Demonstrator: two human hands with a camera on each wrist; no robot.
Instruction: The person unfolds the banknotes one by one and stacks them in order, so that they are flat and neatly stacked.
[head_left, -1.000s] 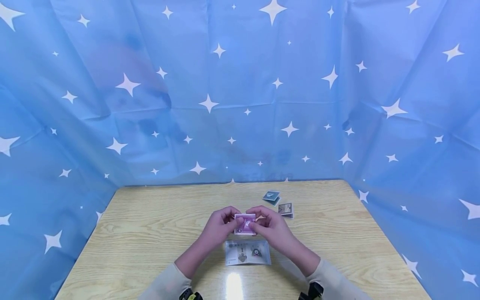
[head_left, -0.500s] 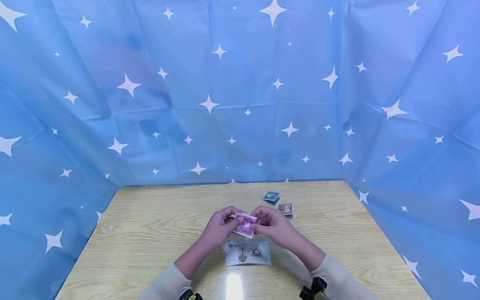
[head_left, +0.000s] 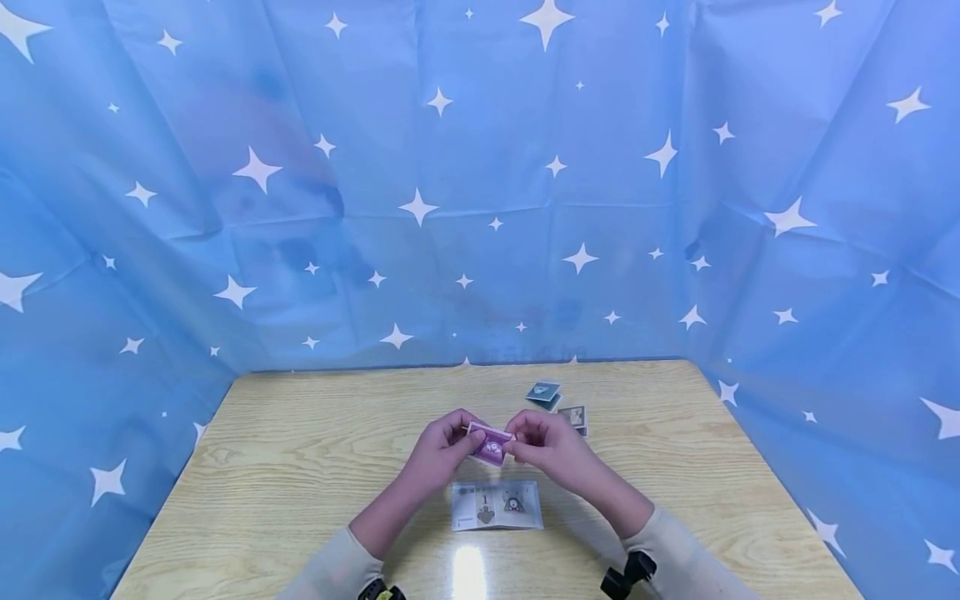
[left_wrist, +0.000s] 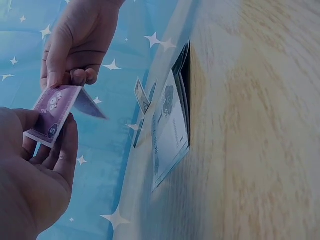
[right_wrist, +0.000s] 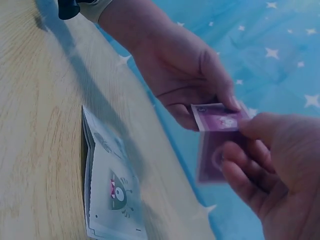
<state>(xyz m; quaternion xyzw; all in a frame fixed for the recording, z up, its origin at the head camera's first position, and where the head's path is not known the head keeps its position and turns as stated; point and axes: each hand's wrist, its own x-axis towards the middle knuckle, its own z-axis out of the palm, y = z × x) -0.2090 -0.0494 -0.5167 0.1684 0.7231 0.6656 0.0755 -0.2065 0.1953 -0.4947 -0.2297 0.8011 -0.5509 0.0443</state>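
A purple play banknote, folded with one half hanging down, is held above the table between both hands. My left hand pinches its left side, thumb on top and fingers underneath, as the left wrist view shows. On the opposite side, my right hand pinches the note between thumb and fingers near the fold. Below the hands lies a small stack of grey play banknotes, the top one marked 1, slightly bent up along a crease. In the left wrist view this stack shows several layers.
Beyond my right hand, a folded teal note and a folded grey-brown note rest on the wooden table. A blue curtain with white stars hangs behind and at both sides.
The purple note has turned from square-on to a tilt, its right side lower. The right hand has shifted slightly to the right along its edge; the left hand has barely moved.
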